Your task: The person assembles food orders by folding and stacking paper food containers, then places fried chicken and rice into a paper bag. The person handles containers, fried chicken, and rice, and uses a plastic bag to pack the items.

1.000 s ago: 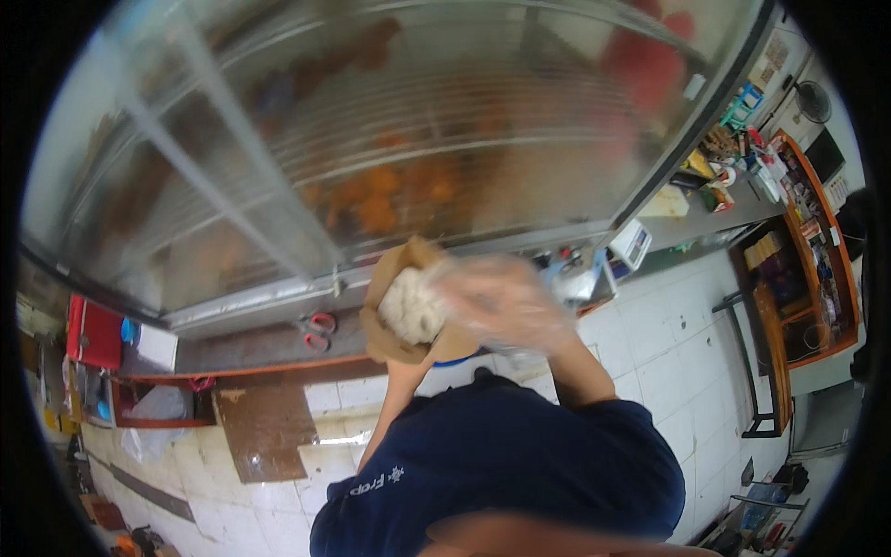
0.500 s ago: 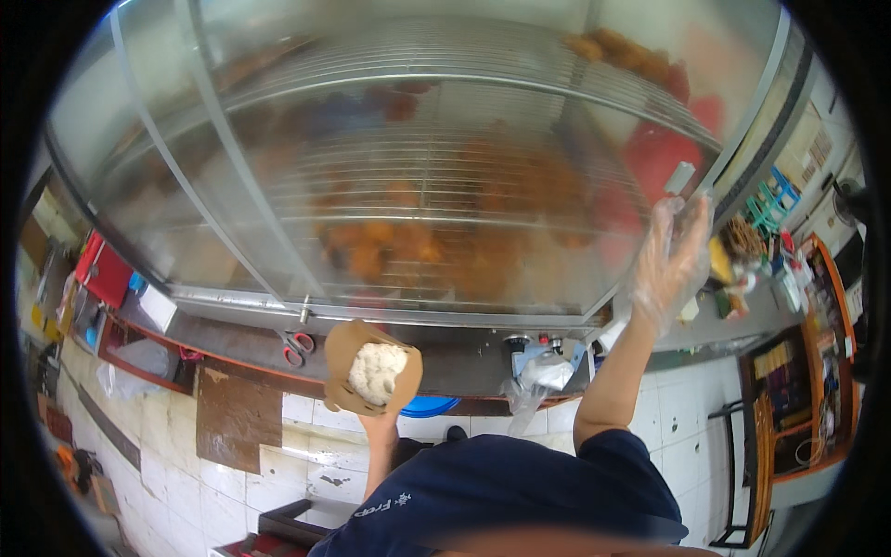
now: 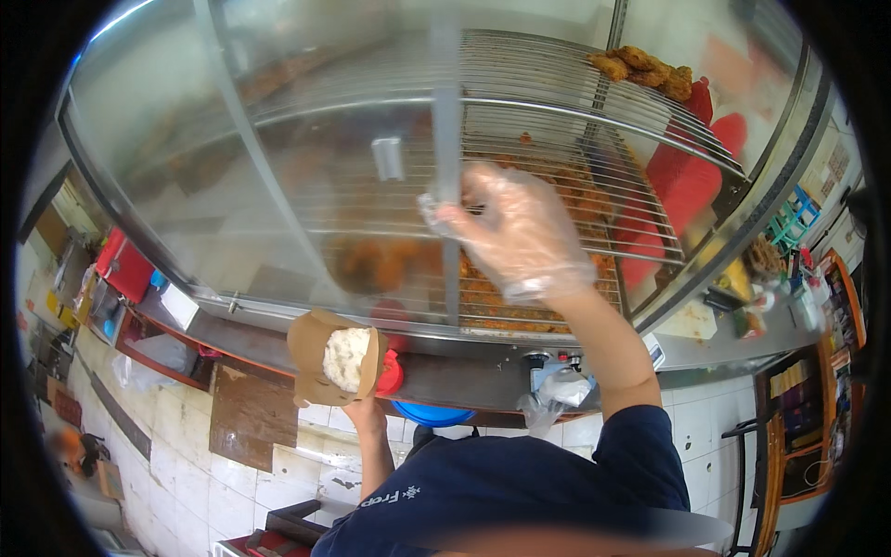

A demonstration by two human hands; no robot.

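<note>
My left hand (image 3: 368, 416) holds a brown cardboard food box (image 3: 310, 345) from below, with its flaps up and white rice (image 3: 345, 358) inside. The box partly hides its fingers. My right hand (image 3: 520, 227), in a thin clear plastic glove, grips the frame edge of a sliding glass door (image 3: 447, 111) on a food display cabinet. To the right of that edge the cabinet stands open. Browned fried pieces, seemingly chicken (image 3: 642, 71), lie on the upper wire rack (image 3: 529, 70). More browned food shows on the lower level, some of it blurred behind the fogged glass.
Below the cabinet runs a dark counter (image 3: 455, 376) with a red object (image 3: 391, 373) beside the box. A plastic bag (image 3: 561, 390) hangs over its front edge. A blue basin (image 3: 432, 414) sits lower down. Wooden shelving (image 3: 796, 399) stands at right.
My gloved right hand has moved left with the door, which has slid open and uncovered the cabinet's right side. The box has shifted slightly left in view, still in my left hand.
</note>
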